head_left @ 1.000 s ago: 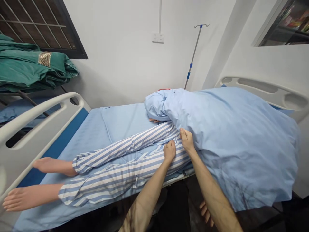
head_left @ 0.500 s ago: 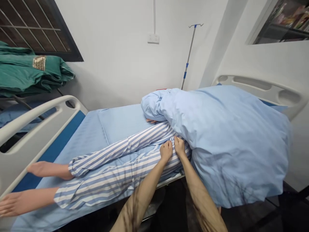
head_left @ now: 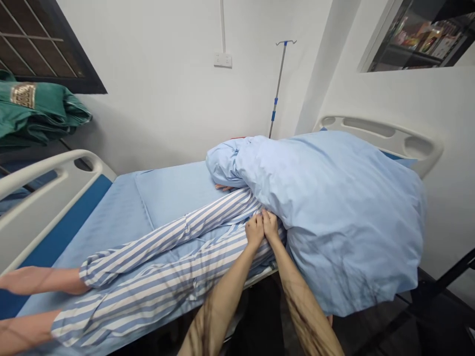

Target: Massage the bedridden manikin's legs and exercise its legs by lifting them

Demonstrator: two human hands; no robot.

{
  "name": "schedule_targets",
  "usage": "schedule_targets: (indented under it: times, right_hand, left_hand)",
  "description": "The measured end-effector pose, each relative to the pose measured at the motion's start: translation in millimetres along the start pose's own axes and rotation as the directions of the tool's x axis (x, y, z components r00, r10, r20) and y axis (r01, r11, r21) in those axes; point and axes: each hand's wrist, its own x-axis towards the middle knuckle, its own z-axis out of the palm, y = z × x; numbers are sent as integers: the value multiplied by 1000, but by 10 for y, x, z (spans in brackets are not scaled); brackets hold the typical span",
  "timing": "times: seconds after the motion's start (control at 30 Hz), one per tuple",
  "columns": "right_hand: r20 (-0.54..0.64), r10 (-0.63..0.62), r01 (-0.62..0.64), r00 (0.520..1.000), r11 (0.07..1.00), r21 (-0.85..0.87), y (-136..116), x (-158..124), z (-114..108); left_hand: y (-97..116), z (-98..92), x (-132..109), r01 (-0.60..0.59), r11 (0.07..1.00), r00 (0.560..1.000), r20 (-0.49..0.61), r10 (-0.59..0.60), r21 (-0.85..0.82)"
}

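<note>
My left hand (head_left: pixel 255 230) and my right hand (head_left: pixel 270 225) are both closed, side by side, on the upper thigh of a figure lying on the bed. Their fingers are bunched at the cloth of the blue-and-white striped trousers (head_left: pixel 163 277); the fingertips are mostly hidden. Just right of my hands, a bulky light-blue quilt (head_left: pixel 334 198) covers the figure's upper body and hangs over the bed's near side. Some fingers of the figure's far hand (head_left: pixel 223 187) show under the quilt's edge. The bare feet point left, partly out of view.
The bed sheet (head_left: pixel 174 180) is light blue. A cream footboard (head_left: pixel 85 183) stands at left and a headboard (head_left: pixel 393 133) at right. Behind the bed rises an IV pole (head_left: pixel 278 89). Green folded cloth (head_left: pixel 48 111) is piled at far left.
My two hands have drawn together until they touch, the right one moving slightly left. The view has turned a little to the right. Quilt and legs look unmoved.
</note>
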Motion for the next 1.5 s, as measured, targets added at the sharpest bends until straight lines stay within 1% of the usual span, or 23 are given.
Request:
schedule_targets:
  times: [0.07,0.13,0.27,0.37,0.43,0.53,0.6,0.67,0.7,0.77,0.87,0.93,1.0,1.07,1.17,1.23,1.27,1.3,1.33,1.37,1.4,1.43,1.5]
  right_hand:
    - [-15,15,-15,1000,1000,-1,8,4,-12]
    - [-20,20,-20,1000,1000,-13,11,7,-21]
    - [-6,-2,2,1000,999,-53,-2,-10,-24]
    - [34,-11,13,999,997,-80,-77,-23,-50]
    - [99,-32,43,995,992,-115,-205,-13,-100]
    - [171,-124,152,978,974,-168,-506,34,-195]
    - [169,-207,237,964,955,-181,-695,73,-229]
    - [150,-258,282,955,943,-176,-772,96,-221]
    - [145,-263,285,954,944,-168,-750,94,-204]
    - [124,-219,236,968,961,-144,-590,61,-155]
    - [1,-60,60,998,992,-111,-206,-19,-93]
    - [-52,-9,3,999,993,-120,-1,-45,-75]
    - [-47,-36,28,998,988,-152,98,-39,-70]
    - [-42,-77,68,996,981,-184,108,-24,-64]
    - [-32,-113,103,993,966,-239,70,-25,-54]
    - [-19,-124,114,992,951,-288,62,-37,-50]
    - [-17,-121,110,992,943,-314,66,-40,-50]
    - [-16,-114,102,993,935,-339,75,-41,-50]
    - [-9,-103,93,995,928,-362,87,-38,-51]
    - [2,-93,87,996,920,-383,99,-33,-51]
    - [10,-85,82,996,912,-402,112,-26,-52]
    - [15,-80,79,997,906,-416,125,-19,-52]
    - [13,-76,74,997,897,-435,151,-9,-51]
  left_hand:
    - [-106,48,-22,7,988,999,50,-15,156]
    - [-160,66,-38,-7,969,996,83,-14,248]
    - [-158,44,-50,-38,948,994,113,2,317]
    - [-134,7,-61,-72,935,991,131,28,347]
    - [-118,-16,-73,-92,934,990,134,48,346]
    - [-97,-36,-90,-96,943,990,127,58,318]
    - [-91,-38,-92,-64,954,993,110,33,293]
    - [-99,-33,-87,-34,965,996,88,11,259]
    - [-110,-28,-81,-29,968,997,80,10,248]
    - [-145,-15,-67,-36,969,996,82,16,245]
    - [-210,17,-38,-57,957,993,118,24,285]
    - [-234,45,-20,-81,947,989,141,38,312]
    - [-225,68,-17,-100,938,987,150,53,332]
    - [-191,68,-42,-102,940,988,145,58,324]
    - [-168,-42,-121,-96,967,985,162,58,238]
    - [-217,-260,-148,-105,980,969,237,63,169]
    - [-259,-437,-133,-117,981,955,288,69,153]
    - [-308,-667,-93,-133,978,940,334,73,160]
    - [-356,-953,-26,-148,971,924,377,67,189]
    - [-398,-1293,66,-162,956,919,392,55,246]
    - [-432,-1679,177,-162,932,924,381,28,324]
    - [-460,-2099,299,-131,910,936,353,-18,394]
    - [-519,-2965,522,-87,894,967,254,-31,441]
